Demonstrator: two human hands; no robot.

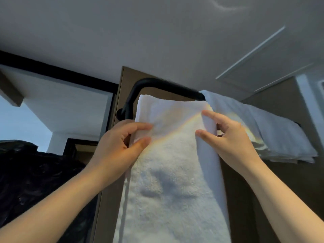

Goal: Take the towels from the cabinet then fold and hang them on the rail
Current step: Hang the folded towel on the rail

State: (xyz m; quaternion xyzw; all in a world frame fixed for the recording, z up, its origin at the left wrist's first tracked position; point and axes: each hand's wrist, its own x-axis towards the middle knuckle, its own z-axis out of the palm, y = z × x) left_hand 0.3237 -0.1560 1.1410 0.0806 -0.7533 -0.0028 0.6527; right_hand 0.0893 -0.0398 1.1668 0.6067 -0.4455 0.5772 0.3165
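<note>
Towel [171, 181]: hanging white and folded over the black rail [157, 83], falling long down the front of the brown panel [108, 199], sitting just beside a second towel [271, 127] draped further right on the same rail.

Pinching the left edge with the left grip [119, 142], thumb and forefinger closing on the cloth just below the rail. Pinching the right edge with the right grip [228, 135], forefinger and thumb lying on the front face, other fingers curling behind the fold. Both grips clamping on the towel, neither lying open.

Judging the step in hand as squaring the hang, with folding seemingly done.

Doing it well, probably:
- holding both grips level, so setting the top fold straight along the rail;
- easing the cloth sideways in small shifts, not tugging downward and risking dragging it off;
- steering the left edge away from the rail's bent corner, avoiding bunching there;
- stopping short of nudging the neighbouring towel out of line;
- smoothing out the shallow dents showing lower on the front face before letting go;
- checking the rear drop by feel, that side being hidden from this view.
</note>
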